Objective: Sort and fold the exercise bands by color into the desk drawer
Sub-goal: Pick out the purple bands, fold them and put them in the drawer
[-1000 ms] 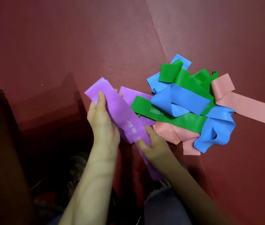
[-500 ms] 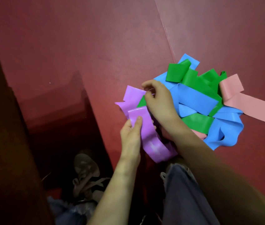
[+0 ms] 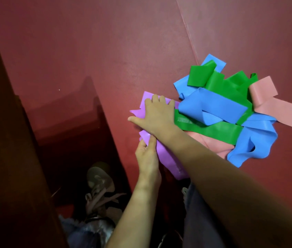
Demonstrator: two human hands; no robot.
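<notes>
A purple band (image 3: 167, 159) lies folded at the near edge of the dark red desk top (image 3: 105, 51). My right hand (image 3: 157, 116) presses flat on its upper fold with fingers spread. My left hand (image 3: 147, 157) pinches the lower part of the same band, thumb on top. Just right of my hands sits a tangled pile: a green band (image 3: 215, 130), a blue band (image 3: 215, 106) and a pink band (image 3: 285, 113) whose tail runs off to the right. Part of the purple band is hidden under my right hand and forearm.
Left of the desk edge a dark gap opens down to the floor, where a shoe (image 3: 100, 181) shows. A dark wooden panel (image 3: 7, 158) rises along the far left. A seam (image 3: 188, 33) crosses the desk top behind the pile.
My right hand has come down from pinching the band's upper end and now lies flat on the fold. My left hand has stayed on the lower part of the purple band.
</notes>
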